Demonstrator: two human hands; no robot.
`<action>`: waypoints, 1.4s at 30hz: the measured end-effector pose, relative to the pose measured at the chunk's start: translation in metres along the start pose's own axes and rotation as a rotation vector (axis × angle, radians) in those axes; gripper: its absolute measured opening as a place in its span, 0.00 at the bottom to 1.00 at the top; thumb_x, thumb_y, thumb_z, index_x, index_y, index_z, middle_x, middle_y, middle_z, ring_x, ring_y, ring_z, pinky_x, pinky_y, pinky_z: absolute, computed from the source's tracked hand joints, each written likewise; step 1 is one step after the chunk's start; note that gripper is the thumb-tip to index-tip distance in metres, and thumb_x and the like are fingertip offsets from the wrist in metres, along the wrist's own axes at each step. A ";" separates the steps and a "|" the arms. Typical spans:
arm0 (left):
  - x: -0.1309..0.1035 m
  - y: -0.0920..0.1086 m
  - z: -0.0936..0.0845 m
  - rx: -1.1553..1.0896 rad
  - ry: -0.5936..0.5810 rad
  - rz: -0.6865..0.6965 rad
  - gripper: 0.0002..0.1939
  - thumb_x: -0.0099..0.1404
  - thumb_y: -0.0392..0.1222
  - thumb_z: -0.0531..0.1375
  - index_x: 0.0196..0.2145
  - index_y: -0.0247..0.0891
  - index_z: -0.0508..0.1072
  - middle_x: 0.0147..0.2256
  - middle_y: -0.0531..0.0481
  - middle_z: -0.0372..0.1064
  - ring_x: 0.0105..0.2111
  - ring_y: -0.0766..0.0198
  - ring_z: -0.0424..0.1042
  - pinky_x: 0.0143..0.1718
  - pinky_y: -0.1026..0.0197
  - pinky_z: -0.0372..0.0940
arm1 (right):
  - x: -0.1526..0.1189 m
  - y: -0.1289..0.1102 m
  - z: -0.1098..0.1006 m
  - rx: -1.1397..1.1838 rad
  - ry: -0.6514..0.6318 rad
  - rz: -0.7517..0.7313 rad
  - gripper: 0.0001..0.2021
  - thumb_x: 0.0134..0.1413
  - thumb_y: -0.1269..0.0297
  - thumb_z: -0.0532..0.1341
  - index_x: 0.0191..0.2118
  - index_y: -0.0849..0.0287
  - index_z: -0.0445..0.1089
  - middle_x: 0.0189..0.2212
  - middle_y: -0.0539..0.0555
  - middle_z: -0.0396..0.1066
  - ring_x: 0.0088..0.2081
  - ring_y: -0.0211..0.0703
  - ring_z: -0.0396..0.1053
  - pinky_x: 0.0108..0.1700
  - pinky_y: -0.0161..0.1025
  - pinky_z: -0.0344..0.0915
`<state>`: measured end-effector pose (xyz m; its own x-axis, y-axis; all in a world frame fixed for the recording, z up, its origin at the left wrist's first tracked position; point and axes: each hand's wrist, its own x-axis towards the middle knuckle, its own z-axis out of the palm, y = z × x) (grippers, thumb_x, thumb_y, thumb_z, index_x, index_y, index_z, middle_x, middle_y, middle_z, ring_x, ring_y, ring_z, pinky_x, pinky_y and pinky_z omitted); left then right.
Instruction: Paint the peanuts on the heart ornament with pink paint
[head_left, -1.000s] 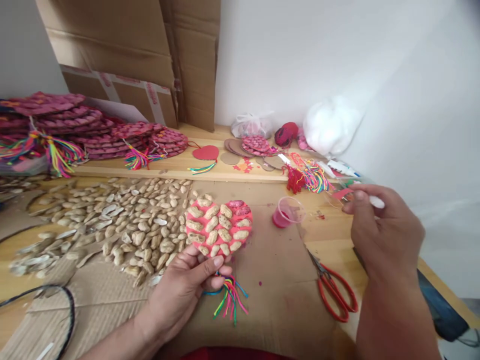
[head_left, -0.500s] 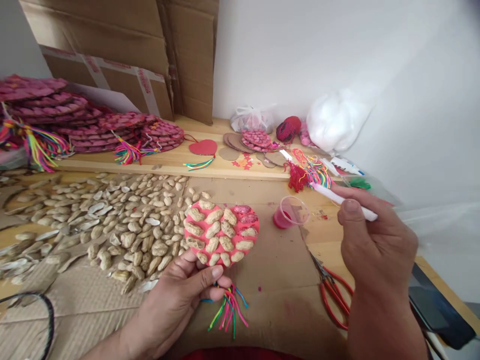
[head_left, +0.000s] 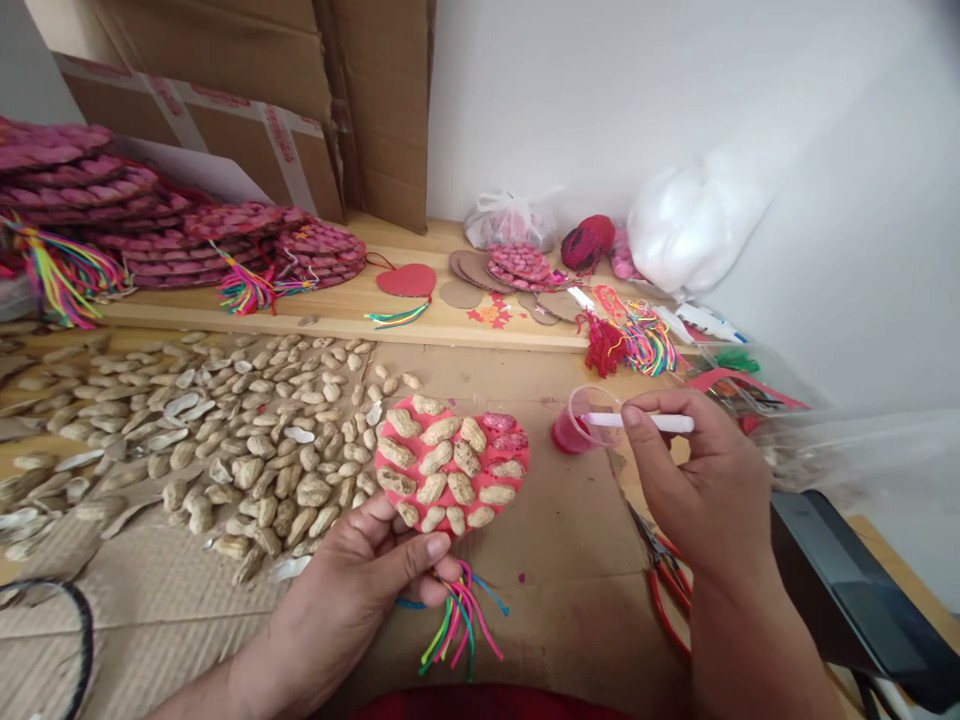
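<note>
Between the thumb and fingers of my left hand (head_left: pixel 382 570) is a red heart-shaped card (head_left: pixel 415 480) covered with rows of peanuts in their shells. Its upper right peanuts are painted pink, the others bare. A bright multicoloured thread tassel (head_left: pixel 461 620) hangs below it. My right hand (head_left: pixel 697 480) pinches a white-handled paintbrush (head_left: pixel 652 422). The brush's tip reaches into a clear plastic cup (head_left: pixel 589 420) that holds pink paint, so its bristles are hard to make out.
Loose peanuts (head_left: pixel 255 470) cover the cardboard on the left. Red-handled pliers (head_left: pixel 667 590) lie by my right forearm, near a phone (head_left: pixel 862 580). Behind are stacked pink peanut hearts (head_left: pixel 75 185), a plain red heart (head_left: pixel 406 280), tassels (head_left: pixel 649 340) and a white bag (head_left: pixel 690 225).
My right hand has moved left and slightly down, bringing the brush from the air beyond the cup into it. My left hand still holds the heart, almost unmoved.
</note>
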<state>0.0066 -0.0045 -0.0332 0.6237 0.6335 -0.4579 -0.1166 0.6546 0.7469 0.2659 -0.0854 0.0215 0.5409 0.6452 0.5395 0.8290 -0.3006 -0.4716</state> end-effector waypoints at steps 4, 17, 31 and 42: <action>-0.001 -0.001 0.000 0.021 0.006 0.012 0.13 0.56 0.41 0.74 0.39 0.39 0.79 0.27 0.53 0.78 0.21 0.71 0.72 0.23 0.74 0.69 | 0.001 0.005 0.005 -0.047 -0.012 -0.031 0.10 0.58 0.54 0.63 0.35 0.54 0.73 0.26 0.47 0.70 0.28 0.37 0.65 0.33 0.38 0.58; -0.001 0.002 0.002 -0.004 0.019 0.013 0.12 0.55 0.40 0.75 0.35 0.39 0.79 0.27 0.53 0.78 0.21 0.72 0.71 0.23 0.73 0.69 | -0.001 0.003 0.003 0.109 0.125 0.052 0.09 0.59 0.55 0.63 0.36 0.54 0.74 0.28 0.47 0.70 0.29 0.36 0.65 0.34 0.38 0.59; -0.005 0.001 -0.001 -0.085 0.011 0.049 0.13 0.52 0.39 0.76 0.32 0.37 0.78 0.25 0.51 0.77 0.22 0.68 0.73 0.26 0.69 0.71 | -0.004 -0.023 -0.011 0.842 0.252 0.297 0.10 0.56 0.57 0.66 0.36 0.55 0.69 0.32 0.47 0.67 0.28 0.39 0.73 0.25 0.35 0.66; -0.006 0.003 0.003 -0.097 0.029 0.062 0.13 0.53 0.38 0.75 0.31 0.36 0.75 0.28 0.52 0.74 0.23 0.69 0.72 0.25 0.70 0.71 | -0.021 -0.029 -0.024 0.774 0.350 0.257 0.07 0.59 0.58 0.65 0.36 0.54 0.69 0.20 0.43 0.59 0.18 0.32 0.56 0.18 0.34 0.50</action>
<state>0.0047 -0.0070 -0.0266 0.5905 0.6845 -0.4275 -0.2294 0.6502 0.7243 0.2341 -0.1069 0.0405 0.8149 0.3328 0.4745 0.4158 0.2347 -0.8786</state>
